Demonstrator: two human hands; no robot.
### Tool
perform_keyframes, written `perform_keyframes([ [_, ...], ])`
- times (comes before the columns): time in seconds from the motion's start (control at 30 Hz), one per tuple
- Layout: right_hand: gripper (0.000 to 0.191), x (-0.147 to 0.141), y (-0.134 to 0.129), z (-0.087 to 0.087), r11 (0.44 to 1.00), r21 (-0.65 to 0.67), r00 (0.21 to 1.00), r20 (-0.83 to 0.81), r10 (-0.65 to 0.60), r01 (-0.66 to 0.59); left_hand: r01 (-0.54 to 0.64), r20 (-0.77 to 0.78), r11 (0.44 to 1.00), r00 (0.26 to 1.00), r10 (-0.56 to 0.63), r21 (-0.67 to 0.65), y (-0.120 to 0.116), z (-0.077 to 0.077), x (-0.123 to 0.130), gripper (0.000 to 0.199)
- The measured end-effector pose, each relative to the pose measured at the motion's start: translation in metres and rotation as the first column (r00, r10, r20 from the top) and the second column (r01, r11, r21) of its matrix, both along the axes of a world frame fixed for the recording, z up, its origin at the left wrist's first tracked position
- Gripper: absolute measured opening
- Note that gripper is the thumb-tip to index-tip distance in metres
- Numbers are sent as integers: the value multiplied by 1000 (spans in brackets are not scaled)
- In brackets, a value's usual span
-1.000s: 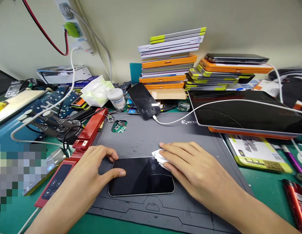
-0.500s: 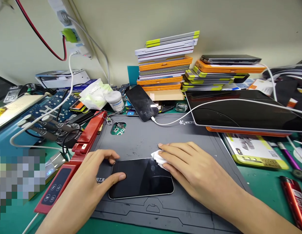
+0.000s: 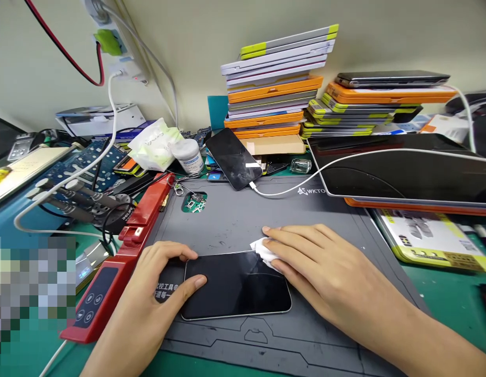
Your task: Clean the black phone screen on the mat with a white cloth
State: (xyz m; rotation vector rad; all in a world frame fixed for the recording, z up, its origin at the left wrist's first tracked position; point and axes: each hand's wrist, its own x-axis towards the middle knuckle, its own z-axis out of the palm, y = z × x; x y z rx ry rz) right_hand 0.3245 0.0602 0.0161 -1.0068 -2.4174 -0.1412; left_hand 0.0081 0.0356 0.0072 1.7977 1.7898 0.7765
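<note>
A smartphone (image 3: 235, 290) with a dark screen lies flat on the grey work mat (image 3: 243, 220). My left hand (image 3: 164, 283) grips its left end, thumb on the glass and fingers at the far edge. Under the fingers of my right hand (image 3: 321, 267) is a crumpled white tissue (image 3: 265, 252), pressed on the phone's upper right corner. A faint smear shows on the glass beside the tissue. The palm of my right hand is turned down and hides part of the tissue.
A second phone (image 3: 234, 158) with a white cable leans at the back, near a white jar (image 3: 188, 156). A red tool with buttons (image 3: 96, 298) lies left. Behind stand stacked flat boxes (image 3: 272, 97); a large black screen (image 3: 396, 167) rests at right.
The camera view has shifted, so most things sit a little differently in the picture. Both hands keep their hold, and the tissue stays at the phone's upper right corner.
</note>
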Motion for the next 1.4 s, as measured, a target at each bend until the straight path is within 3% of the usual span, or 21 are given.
perform_keyframes([
  [0.33,25,-1,1,2,1000,-5,1000,22,-2,2,111,-97,991,990,-104,70,2,0,-5,26],
  [0.5,28,-1,0,3,1000,-17,1000,1,16,-15,92,-84,989,993,-83,116,0,1,-2,23],
  [0.73,22,0,-2,8,995,-4,993,-71,96,-97,111,-91,991,990,-104,80,0,2,0,24],
  [1.03,21,-4,-2,10,997,-17,993,-84,78,-80,132,-104,989,987,-125,71,2,0,-2,24],
  [1.23,25,-1,-2,11,991,-83,994,-58,98,-102,120,-101,985,989,-107,127,-1,1,-1,21],
  [1.4,27,3,1,16,974,-146,985,-38,170,-174,187,-150,978,974,-172,90,-4,3,-9,21],
])
